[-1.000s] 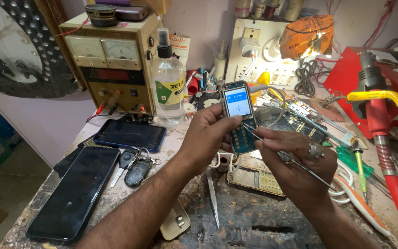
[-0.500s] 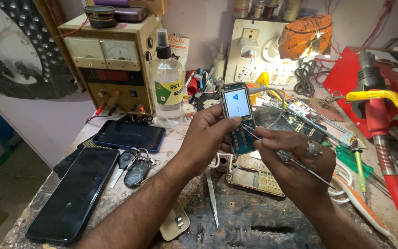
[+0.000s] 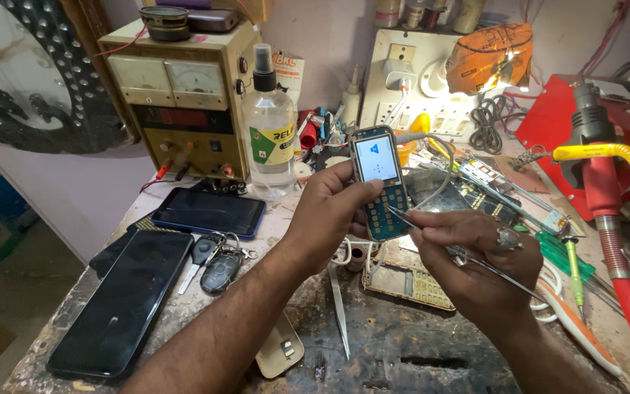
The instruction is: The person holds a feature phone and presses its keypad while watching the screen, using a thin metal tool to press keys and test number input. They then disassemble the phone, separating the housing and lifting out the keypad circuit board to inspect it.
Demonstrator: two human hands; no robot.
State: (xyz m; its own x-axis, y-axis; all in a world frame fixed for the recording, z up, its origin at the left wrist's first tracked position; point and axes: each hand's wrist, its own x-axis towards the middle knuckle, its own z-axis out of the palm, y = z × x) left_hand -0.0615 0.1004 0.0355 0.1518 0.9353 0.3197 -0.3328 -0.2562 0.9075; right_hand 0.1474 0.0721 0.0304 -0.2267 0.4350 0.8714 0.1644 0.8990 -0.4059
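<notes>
The left hand [image 3: 326, 211] grips a keypad phone [image 3: 378, 182] upright; the right hand [image 3: 475, 259] pinches tweezers [image 3: 432, 237], tip seemingly touching its keys.

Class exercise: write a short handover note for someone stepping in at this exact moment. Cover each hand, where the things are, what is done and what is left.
Left hand: holds the keypad phone upright over the bench, screen lit.
Right hand: pinches tweezers, tips at the phone's keypad.
Nearby: loose keypad under the hands, spare tweezers, two dark phones and keys to the left.
Done: phone is powered on.
Left: keypad work seems unfinished.
</notes>
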